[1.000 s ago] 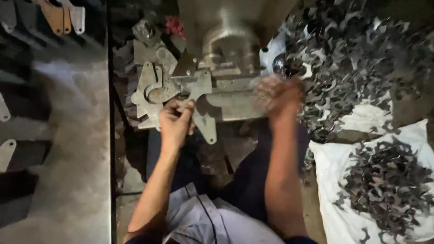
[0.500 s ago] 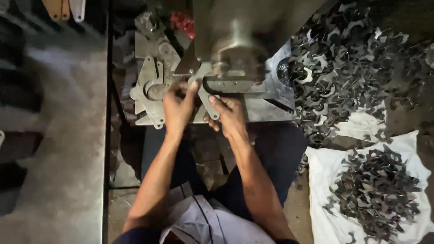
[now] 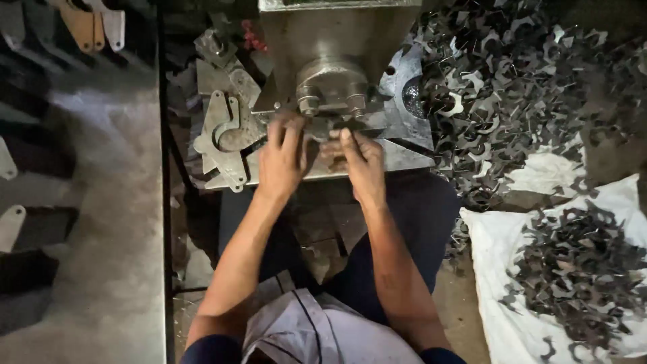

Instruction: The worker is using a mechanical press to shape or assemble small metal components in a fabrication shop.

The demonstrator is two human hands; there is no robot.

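**Both hands set a flat metal piece under the press head**

The left hand (image 3: 283, 156) and right hand (image 3: 360, 160) meet at the front of the press bed (image 3: 404, 156), directly below the round steel press head (image 3: 331, 84). Between them lies a small, dark, flat metal blank (image 3: 322, 129), resting on the bed under the head. The left hand lies palm down with fingers stretched forward, fingertips on the blank's left end. The right hand is loosely curled, its fingers pinching the blank's right side. How tightly either hand grips I cannot tell, since the fingers cover most of the piece.

Judging by its look, the blank is thin stamped steel: stiff, light for 1 hand, and probably sharp along its cut edges, possibly oily. It is best held at the outer ends by the flat faces, with fingertips kept clear of the area under the head.

To the left of the hands, a stack of larger flat steel plates (image 3: 226, 138) with curved slots sits on the bed's corner. On the right, a big heap of dark stamped pieces (image 3: 512, 87) covers the floor, and a second, smaller heap (image 3: 579, 259) lies on a white cloth sack (image 3: 499, 317). A grey workbench (image 3: 101, 202) runs down the left side.
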